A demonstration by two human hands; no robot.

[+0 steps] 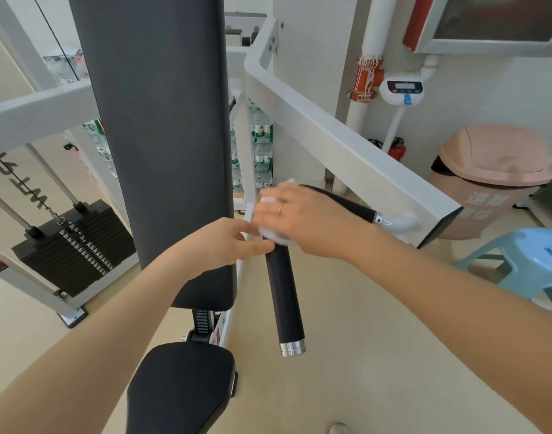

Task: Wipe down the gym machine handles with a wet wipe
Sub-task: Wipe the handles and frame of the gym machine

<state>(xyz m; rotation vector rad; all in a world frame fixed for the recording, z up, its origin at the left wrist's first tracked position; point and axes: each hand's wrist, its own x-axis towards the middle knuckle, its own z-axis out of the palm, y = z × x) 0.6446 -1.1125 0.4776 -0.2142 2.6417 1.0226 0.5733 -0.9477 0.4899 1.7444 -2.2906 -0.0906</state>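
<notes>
The machine is worked at its right arm, where two black handles meet in a bend beneath the hands. The near handle runs from under the hands down toward the person and ends in a metal cap; the far handle leads off beyond the right hand to the white arm. The right hand is laid over the bend, its fingers curled on the wipe, which is bunched white between palm and grip. The left hand comes in beside it, and its fingertips pinch the wipe's edge.

For a good stroke, the wipe is best wrapped right round the grip and drawn along the whole bare length to the cap, then along the far handle, with the left hand used to steady.

Left of the left hand the tall backrest stands close and narrows the elbow room. Beyond the right hand a bin and a stool are kept well apart.
</notes>
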